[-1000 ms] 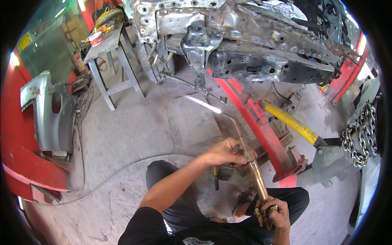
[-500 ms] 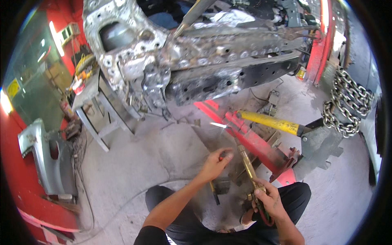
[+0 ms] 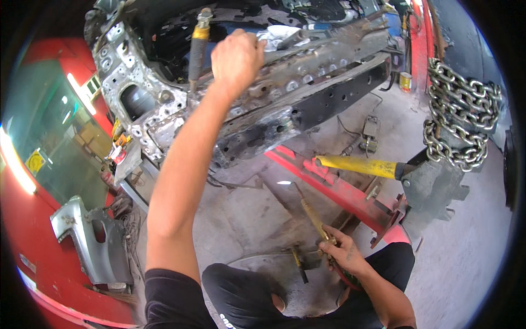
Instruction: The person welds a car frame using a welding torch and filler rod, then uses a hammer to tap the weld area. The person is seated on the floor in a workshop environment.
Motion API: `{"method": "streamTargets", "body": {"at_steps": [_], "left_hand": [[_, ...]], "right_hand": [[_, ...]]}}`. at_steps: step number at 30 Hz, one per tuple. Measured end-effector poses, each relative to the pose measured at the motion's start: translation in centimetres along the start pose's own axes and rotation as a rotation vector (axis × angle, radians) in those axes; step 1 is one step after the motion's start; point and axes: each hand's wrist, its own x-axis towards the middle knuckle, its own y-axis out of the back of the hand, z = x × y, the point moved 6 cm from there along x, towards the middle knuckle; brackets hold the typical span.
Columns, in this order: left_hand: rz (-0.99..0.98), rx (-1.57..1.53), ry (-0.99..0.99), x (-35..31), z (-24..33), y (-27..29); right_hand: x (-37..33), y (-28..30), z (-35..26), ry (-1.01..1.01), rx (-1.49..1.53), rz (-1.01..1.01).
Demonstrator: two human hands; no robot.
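My left hand [image 3: 236,59] is raised over the spot-welded sill of a stripped car body [image 3: 257,88]. Its fingers are curled closed, and whatever they hold is hidden. Just left of it, a grey-handled tool with a yellow band [image 3: 197,49] stands upright against the body's edge. Low on the right, my right hand [image 3: 342,249] grips a brass gas torch [image 3: 312,216] by its valve end, hoses trailing below. A bright flame [image 3: 284,182] burns at the torch's bent tip, pointing left, above the floor.
A red beam [image 3: 334,192] with a yellow cylinder [image 3: 359,165] crosses the floor at right, near heaped chain [image 3: 460,115]. Between my knees lies a hammer [image 3: 300,263]. A silver fender [image 3: 93,241] and a metal stand [image 3: 131,170] are at left.
My left hand has risen from beside the torch, where a small red thing showed in its fingers, up to the car body. My right hand and the lit torch have shifted slightly left.
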Motion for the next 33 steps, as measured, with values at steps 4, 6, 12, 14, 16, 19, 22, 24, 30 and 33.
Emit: {"method": "streamTargets", "body": {"at_steps": [4, 6, 12, 14, 16, 19, 22, 24, 30, 33], "left_hand": [[-0.404, 0.211, 0.080, 3.0, -3.6, -6.4], [-0.394, 0.187, 0.043, 3.1, -3.8, -7.7], [-0.118, 0.195, -0.070, 5.4, 0.1, -3.4], [-0.035, 0.160, -0.147, 5.4, 3.3, -0.5], [0.079, 0.150, -0.220, 4.1, 6.0, 1.9], [0.089, 0.103, -0.246, 1.2, 7.9, 3.0], [0.005, 0.023, -0.173, -2.4, 7.7, 3.7], [-0.118, 0.000, -0.095, -5.6, 7.0, 3.4], [-0.114, -0.663, 0.489, -14.7, 2.6, 0.1], [-0.142, -1.037, 0.879, -17.3, 1.9, -1.5]], "right_hand": [[-0.2, -0.1, 0.8, -0.024, 0.027, -0.051], [-0.3, 0.3, 0.8, -0.001, 0.035, -0.057], [-1.0, 1.1, 0.3, -0.003, 0.039, -0.058], [-1.1, 1.2, -0.1, 0.008, 0.049, -0.047], [-1.3, 1.1, -0.3, 0.015, 0.058, -0.041], [-1.1, 1.0, -0.3, 0.033, 0.022, -0.036], [-0.9, 0.7, -0.2, 0.045, 0.007, -0.043], [-0.9, 0.5, -0.2, 0.036, -0.016, -0.044], [-0.9, 0.2, -0.3, 0.052, -0.034, -0.018], [-0.3, 1.0, 1.0, 0.121, -0.092, 0.023]]}}
